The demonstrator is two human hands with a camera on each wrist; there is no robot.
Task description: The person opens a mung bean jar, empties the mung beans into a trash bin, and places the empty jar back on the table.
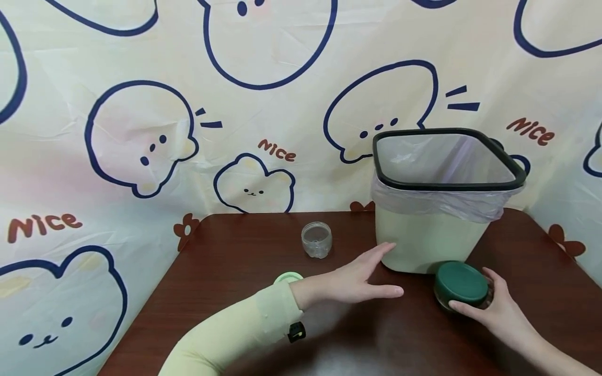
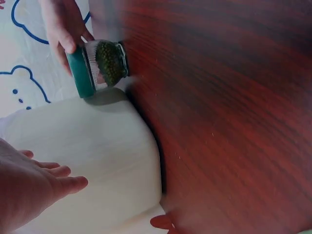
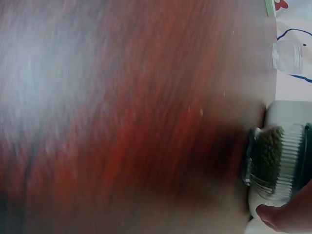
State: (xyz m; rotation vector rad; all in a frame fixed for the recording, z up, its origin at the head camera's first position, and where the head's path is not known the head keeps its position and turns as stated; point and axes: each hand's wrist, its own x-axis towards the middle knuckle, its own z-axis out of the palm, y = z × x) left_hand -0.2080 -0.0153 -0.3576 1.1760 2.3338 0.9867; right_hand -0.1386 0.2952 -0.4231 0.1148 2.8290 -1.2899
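My right hand (image 1: pixel 505 313) grips a ribbed clear jar (image 2: pixel 106 66) with a dark green lid (image 1: pixel 461 282), thumb on one side and fingers on the other. Small round green grains, like beans, show inside it. The jar is low over the table in front of the bin; whether its base touches the tabletop I cannot tell. My left hand (image 1: pixel 357 277) is held out with straight fingers and holds nothing. Its fingertips overlap the lower left side of the pale green bin (image 1: pixel 423 237) in the head view; contact cannot be told.
The bin has a black rim (image 1: pixel 451 185) and a whitish liner bag (image 1: pixel 437 203). An uncovered clear jar (image 1: pixel 317 240) stands left of it at the back of the brown table (image 1: pixel 244 245). A light green round thing (image 1: pixel 288 277) is partly hidden behind my left wrist. Printed cloth hangs behind.
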